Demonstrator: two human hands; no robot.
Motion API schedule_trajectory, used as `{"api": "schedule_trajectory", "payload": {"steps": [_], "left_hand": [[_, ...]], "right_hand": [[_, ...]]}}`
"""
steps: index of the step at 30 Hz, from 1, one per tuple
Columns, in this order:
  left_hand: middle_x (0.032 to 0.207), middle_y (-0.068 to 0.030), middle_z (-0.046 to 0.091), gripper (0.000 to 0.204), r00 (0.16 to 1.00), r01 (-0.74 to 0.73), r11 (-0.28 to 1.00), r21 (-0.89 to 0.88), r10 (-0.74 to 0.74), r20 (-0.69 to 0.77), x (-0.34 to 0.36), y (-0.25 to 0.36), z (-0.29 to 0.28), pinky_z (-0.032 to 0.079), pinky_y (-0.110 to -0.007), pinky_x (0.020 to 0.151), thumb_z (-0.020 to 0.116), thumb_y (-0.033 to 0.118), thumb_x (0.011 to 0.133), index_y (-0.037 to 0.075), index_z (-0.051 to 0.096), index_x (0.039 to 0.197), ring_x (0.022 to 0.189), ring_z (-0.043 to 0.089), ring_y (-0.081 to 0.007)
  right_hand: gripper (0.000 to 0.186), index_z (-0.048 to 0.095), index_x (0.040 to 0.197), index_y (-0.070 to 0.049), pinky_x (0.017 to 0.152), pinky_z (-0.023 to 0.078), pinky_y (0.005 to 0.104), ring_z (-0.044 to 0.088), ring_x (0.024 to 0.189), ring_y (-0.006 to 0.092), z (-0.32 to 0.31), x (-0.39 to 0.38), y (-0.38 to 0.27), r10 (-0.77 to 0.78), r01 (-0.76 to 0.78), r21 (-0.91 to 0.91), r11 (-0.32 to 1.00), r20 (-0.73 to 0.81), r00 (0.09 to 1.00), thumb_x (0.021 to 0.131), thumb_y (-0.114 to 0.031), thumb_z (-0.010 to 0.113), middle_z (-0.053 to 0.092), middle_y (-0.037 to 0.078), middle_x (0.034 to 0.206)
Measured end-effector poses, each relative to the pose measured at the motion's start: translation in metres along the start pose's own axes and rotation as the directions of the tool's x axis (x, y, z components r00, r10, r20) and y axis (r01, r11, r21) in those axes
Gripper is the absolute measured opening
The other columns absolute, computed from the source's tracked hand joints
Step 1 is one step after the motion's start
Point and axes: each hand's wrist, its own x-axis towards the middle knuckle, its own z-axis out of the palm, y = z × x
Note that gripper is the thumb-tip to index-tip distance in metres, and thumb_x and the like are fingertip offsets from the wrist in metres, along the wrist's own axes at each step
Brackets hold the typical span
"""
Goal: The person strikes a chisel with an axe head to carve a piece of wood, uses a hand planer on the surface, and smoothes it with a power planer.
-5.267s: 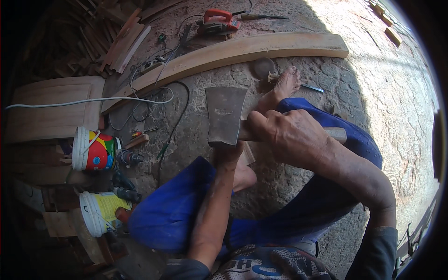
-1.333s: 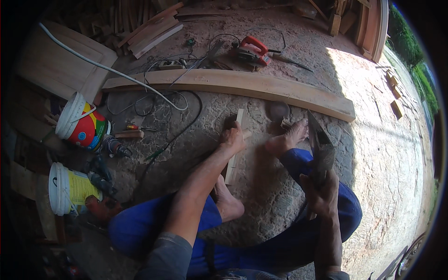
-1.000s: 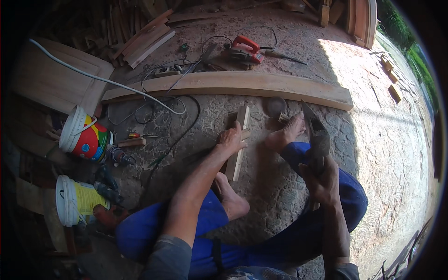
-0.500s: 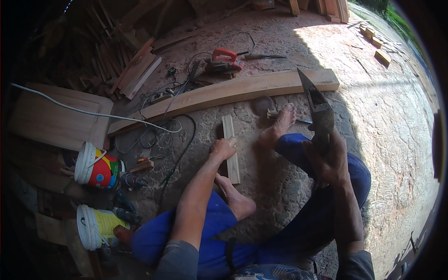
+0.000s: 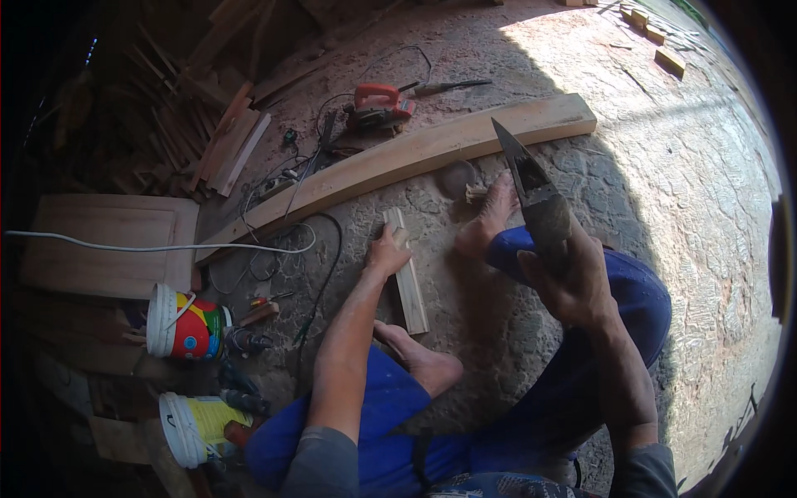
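Observation:
My left hand (image 5: 386, 253) is closed around a small wooden block (image 5: 401, 238), resting on a pale grooved wood strip (image 5: 411, 299) that lies on the floor between my feet. Above my right knee, my right hand (image 5: 573, 278) grips a hand tool with a dark pointed blade (image 5: 525, 170). Its tip slants up and to the left, apart from the strip and the block. My fingers cover its handle, so its exact kind is unclear.
A long thick timber beam (image 5: 465, 145) lies across the floor ahead. Beyond it sits a red power tool (image 5: 378, 104) with cords. At left are a wooden panel (image 5: 108, 232), a white cable (image 5: 166, 246), two paint buckets (image 5: 164, 319) and drills. Scrap boards (image 5: 237, 149) pile up behind.
The pointed blade has tilted further left and come slightly nearer. My left hand and the block have shifted slightly up along the strip, which has turned a little. The view has shifted.

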Motion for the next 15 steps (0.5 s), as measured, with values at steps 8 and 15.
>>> {"api": "schedule_trajectory", "payload": {"steps": [8,15], "left_hand": [[0.125,-0.0315,0.065,0.098,0.995,0.070,0.996,-0.054,-0.066,0.069,-0.005,0.017,0.015,0.050,-0.051,0.103,0.070,0.033,0.077,0.018,0.021,0.161,0.117,0.063,-0.0492],[0.116,-0.0332,0.068,0.096,0.910,0.005,0.990,-0.140,-0.063,-0.410,-0.006,0.005,-0.120,0.053,-0.054,0.094,0.069,0.032,0.082,0.024,0.018,0.163,0.105,0.067,-0.0510]], "right_hand": [[0.033,0.058,0.120,-0.003,0.067,0.054,0.0419,0.073,0.080,0.0378,0.000,-0.003,0.007,0.085,-0.087,-0.134,0.987,-0.027,0.996,0.090,-0.011,0.070,0.070,0.019,0.090],[0.030,0.059,0.116,-0.005,0.069,0.054,0.0399,0.072,0.077,0.0294,-0.008,0.038,-0.033,-0.233,0.164,-0.369,0.915,-0.151,0.961,0.089,-0.010,0.072,0.069,0.016,0.083]]}}
